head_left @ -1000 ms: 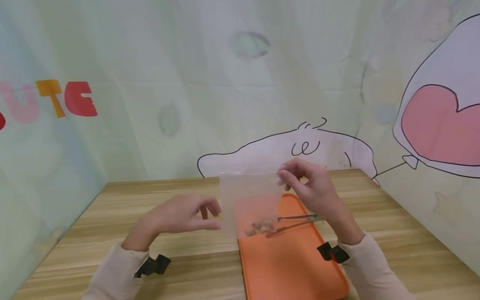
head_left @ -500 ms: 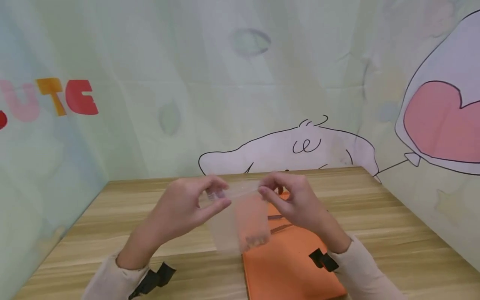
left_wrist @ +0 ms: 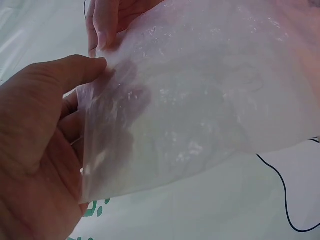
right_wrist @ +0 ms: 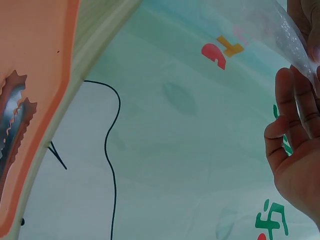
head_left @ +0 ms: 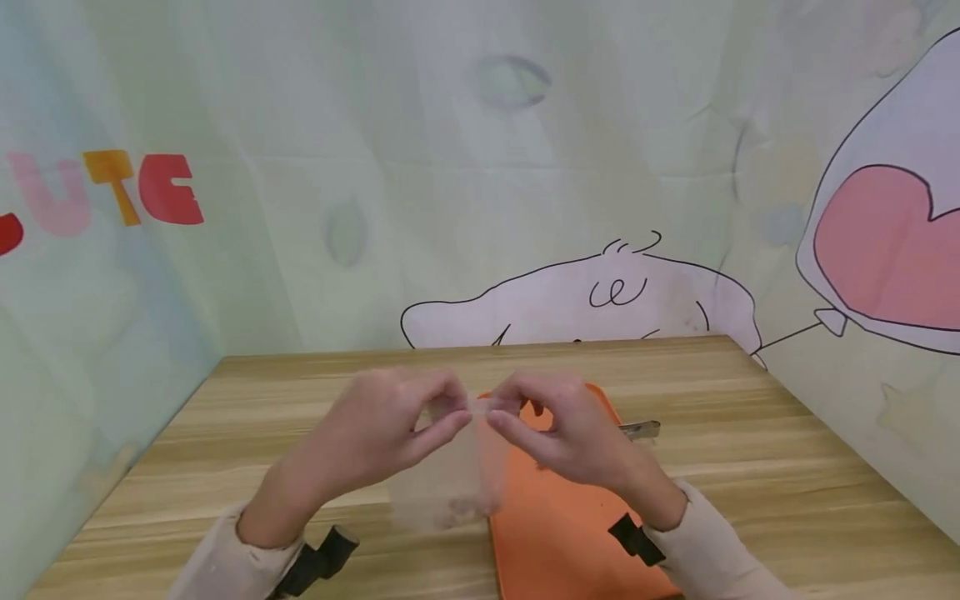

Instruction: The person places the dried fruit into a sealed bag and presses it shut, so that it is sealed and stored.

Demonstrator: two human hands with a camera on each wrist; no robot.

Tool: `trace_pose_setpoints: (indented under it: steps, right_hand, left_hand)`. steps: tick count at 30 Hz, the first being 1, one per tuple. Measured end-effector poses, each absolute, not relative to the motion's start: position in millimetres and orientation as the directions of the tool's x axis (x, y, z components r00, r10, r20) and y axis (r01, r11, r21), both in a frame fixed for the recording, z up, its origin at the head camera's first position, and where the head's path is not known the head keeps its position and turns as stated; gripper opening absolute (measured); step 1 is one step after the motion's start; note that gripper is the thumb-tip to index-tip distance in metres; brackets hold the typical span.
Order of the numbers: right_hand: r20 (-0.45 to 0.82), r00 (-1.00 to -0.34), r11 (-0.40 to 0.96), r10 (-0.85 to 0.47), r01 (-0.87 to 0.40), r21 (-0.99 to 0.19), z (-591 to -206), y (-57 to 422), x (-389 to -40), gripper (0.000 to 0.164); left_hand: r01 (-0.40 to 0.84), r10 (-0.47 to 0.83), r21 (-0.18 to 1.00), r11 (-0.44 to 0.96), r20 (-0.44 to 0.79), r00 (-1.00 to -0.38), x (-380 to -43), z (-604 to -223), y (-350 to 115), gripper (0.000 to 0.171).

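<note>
A translucent plastic bag [head_left: 431, 483] hangs upright above the table, with a few small brownish pieces [head_left: 461, 510] at its bottom. My left hand [head_left: 375, 429] pinches the bag's top edge between thumb and fingers. Close beside it, my right hand [head_left: 562, 425] pinches the same edge, and only a short stretch of the rim shows between the two. In the left wrist view, the thumb lies on the near face of the bag [left_wrist: 200, 105], and fingers show dimly through the film. The right wrist view catches only a corner of the bag [right_wrist: 280, 30].
An orange tray [head_left: 570, 542] lies on the wood-grain table [head_left: 285, 383], behind and below my right hand. Metal tongs [head_left: 641, 429] rest on the tray, their handle end past its right rim; the toothed tips [right_wrist: 17, 107] show in the right wrist view. A printed curtain [head_left: 300, 167] surrounds the table.
My left hand has risen to the bag's top edge and taken hold of it. My right hand has moved left and down along with the bag, bringing the hands close together.
</note>
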State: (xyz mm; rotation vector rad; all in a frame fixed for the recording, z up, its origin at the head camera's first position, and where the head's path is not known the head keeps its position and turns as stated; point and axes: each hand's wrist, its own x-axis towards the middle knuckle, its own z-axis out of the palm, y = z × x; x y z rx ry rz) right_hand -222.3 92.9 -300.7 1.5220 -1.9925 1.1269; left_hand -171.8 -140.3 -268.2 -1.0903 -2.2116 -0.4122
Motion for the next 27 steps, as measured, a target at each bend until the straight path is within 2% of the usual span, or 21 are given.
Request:
trace_pose_setpoints:
  steps: [4, 7, 11, 14, 19, 21, 24, 27]
  right_hand:
    - [0.728, -0.293, 0.051, -0.62, -0.941, -0.335, -304, 89, -223, 0.007]
    - [0.753, -0.252, 0.031, -0.608, -0.955, -0.295, -306, 88, -223, 0.014]
    - [0.764, -0.242, 0.019, -0.599, -0.957, -0.288, -308, 86, -223, 0.016]
    - [0.756, -0.256, 0.01, -0.603, -0.95, -0.314, -308, 85, -222, 0.008]
    - [0.751, -0.278, 0.03, -0.599, -0.945, -0.326, -306, 86, -220, 0.004]
    - [0.748, -0.295, 0.051, -0.594, -0.942, -0.331, -304, 87, -219, 0.005]
    - [0.736, -0.314, 0.059, -0.6, -0.935, -0.351, -303, 89, -217, 0.006]
    - [0.718, -0.321, 0.039, -0.618, -0.924, -0.379, -302, 89, -216, 0.004]
  left_hand:
    - [0.819, 0.645, -0.075, 0.569, 0.658, -0.388, -174, -270, -139, 0.012]
    - [0.83, 0.659, -0.114, 0.546, 0.67, -0.341, -175, -271, -137, 0.013]
    - [0.833, 0.656, -0.13, 0.538, 0.685, -0.317, -174, -272, -137, 0.013]
    - [0.826, 0.644, -0.102, 0.554, 0.681, -0.348, -174, -272, -139, 0.011]
    - [0.808, 0.595, 0.085, 0.584, 0.632, -0.496, -172, -268, -145, 0.009]
    - [0.804, 0.582, 0.152, 0.575, 0.614, -0.533, -172, -266, -149, 0.008]
    - [0.822, 0.602, 0.156, 0.547, 0.61, -0.516, -173, -265, -152, 0.008]
    - [0.855, 0.647, 0.061, 0.514, 0.627, -0.434, -175, -267, -151, 0.008]
